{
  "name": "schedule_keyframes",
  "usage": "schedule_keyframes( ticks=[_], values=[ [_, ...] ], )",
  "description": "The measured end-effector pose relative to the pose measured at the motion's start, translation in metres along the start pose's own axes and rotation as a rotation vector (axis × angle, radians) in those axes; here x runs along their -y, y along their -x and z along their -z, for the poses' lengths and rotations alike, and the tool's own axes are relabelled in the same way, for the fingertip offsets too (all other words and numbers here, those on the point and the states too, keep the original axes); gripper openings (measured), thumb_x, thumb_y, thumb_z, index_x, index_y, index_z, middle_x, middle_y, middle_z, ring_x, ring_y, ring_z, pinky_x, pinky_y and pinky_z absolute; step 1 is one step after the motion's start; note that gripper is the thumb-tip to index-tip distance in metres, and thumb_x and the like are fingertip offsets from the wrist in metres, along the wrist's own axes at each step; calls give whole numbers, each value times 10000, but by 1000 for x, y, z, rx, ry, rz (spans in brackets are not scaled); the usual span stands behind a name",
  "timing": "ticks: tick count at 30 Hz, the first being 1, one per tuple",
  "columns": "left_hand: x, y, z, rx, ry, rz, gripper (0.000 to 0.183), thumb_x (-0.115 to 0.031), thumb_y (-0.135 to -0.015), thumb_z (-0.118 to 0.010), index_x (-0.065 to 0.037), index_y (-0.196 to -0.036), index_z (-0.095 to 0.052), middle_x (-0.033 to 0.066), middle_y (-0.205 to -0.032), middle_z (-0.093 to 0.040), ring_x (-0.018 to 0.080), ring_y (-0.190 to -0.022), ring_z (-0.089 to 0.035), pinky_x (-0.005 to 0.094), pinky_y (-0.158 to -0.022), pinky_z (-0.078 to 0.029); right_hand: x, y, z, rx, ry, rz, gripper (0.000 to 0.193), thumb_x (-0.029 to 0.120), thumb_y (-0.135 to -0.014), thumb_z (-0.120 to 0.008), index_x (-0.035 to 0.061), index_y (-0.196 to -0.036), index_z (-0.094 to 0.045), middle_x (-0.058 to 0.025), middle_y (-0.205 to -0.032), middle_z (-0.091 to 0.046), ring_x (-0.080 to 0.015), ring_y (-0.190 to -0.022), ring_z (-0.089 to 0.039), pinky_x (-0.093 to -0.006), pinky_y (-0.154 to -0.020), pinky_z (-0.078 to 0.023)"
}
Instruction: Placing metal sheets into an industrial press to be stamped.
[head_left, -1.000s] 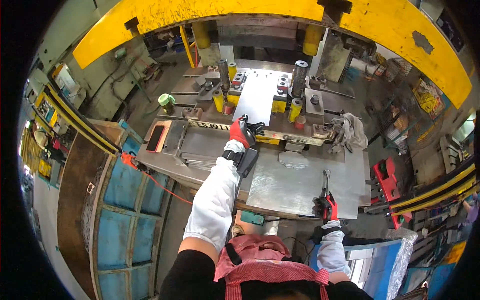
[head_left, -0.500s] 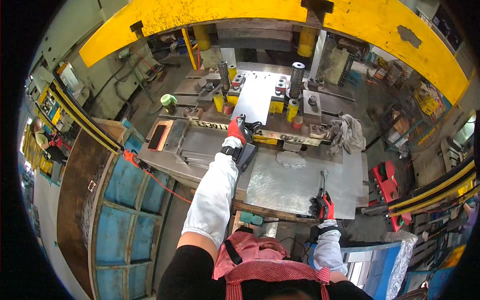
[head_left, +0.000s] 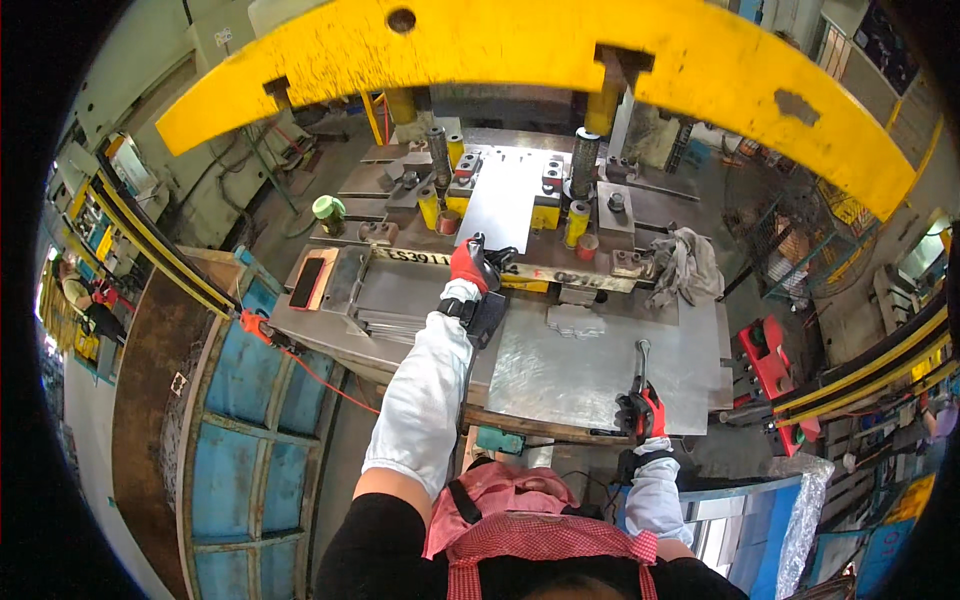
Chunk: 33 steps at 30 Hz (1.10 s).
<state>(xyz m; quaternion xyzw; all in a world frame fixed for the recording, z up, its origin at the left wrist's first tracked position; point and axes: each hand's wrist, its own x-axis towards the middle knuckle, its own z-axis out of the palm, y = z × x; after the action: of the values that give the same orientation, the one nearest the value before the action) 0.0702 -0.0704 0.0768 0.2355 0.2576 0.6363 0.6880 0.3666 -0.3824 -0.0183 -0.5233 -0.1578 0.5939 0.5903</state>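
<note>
The left hand (head_left: 472, 265), nearer, rests loosely curled at the sheet's (head_left: 503, 198) 6 o'clock edge, sheet lying lengthwise toward 12 o'clock, while the right hand (head_left: 641, 411) grips a tool (head_left: 640, 362) over the tabletop (head_left: 580, 370).

We see a yellow press beam (head_left: 560, 45) across the top, a grey steel counter (head_left: 580, 365) mid-frame, red-and-black gloves on our left hand (head_left: 470, 265) and right hand (head_left: 641, 412), white sleeves, a red-checked apron (head_left: 540, 540) at the bottom, and blue panels (head_left: 245, 420) lower left.

A rag (head_left: 685, 265) lies right of the die block (head_left: 505, 200), with what seems a phone (head_left: 306, 282) at left.
</note>
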Motion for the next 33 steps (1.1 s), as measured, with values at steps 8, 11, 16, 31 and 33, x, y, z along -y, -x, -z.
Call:
schedule_keyframes(
  ticks=[8, 11, 16, 31, 33],
  values=[
    [2, -12, 22, 159, -1363, -743, 299, -286, -661, -719, -28, -673, -569, 159, -651, -599, 333, -631, -606, 372, -537, -450, -1, 1, 1, -8, -42, -3, 211, 169, -796, -566, 129, -949, -426, -110, -734, -585, -180, -451, -492, -312, -403, -424],
    [-7, -9, 14, 225, -1561, -879, 262, -259, -641, -714, -42, -611, -571, 173, -608, -577, 344, -636, -595, 379, -519, -440, -2, 0, 6, 37, -84, -15, 211, 155, -799, -559, 133, -967, -433, -104, -720, -574, -179, -441, -481, -307, -399, -415],
    [-11, -6, 23, 174, -1396, -719, 232, -238, -628, -709, -49, -599, -577, 194, -594, -550, 367, -634, -573, 378, -500, -425, -4, -3, -2, 40, -90, 16, 235, 143, -794, -560, 128, -1000, -448, -98, -710, -561, -178, -440, -476, -306, -402, -413],
    [-17, -35, 47, 69, -257, -31, 345, -292, -894, -457, 13, -796, -585, 112, -686, -619, 182, -573, -568, 330, -550, -452, -9, -14, -2, 162, 180, -27, 147, 116, -813, -580, 105, -895, -459, -57, -694, -564, -180, -576, -562, -329, -512, -471],
    [10, 14, -25, 19, 3, 120, 302, -245, -900, -442, 28, -853, -561, 127, -747, -630, 210, -615, -601, 321, -585, -481, 1, -1, 24, 50, 229, 37, 124, 152, -837, -556, 100, -904, -466, -30, -674, -537, -164, -561, -543, -318, -498, -458]
  ],
)
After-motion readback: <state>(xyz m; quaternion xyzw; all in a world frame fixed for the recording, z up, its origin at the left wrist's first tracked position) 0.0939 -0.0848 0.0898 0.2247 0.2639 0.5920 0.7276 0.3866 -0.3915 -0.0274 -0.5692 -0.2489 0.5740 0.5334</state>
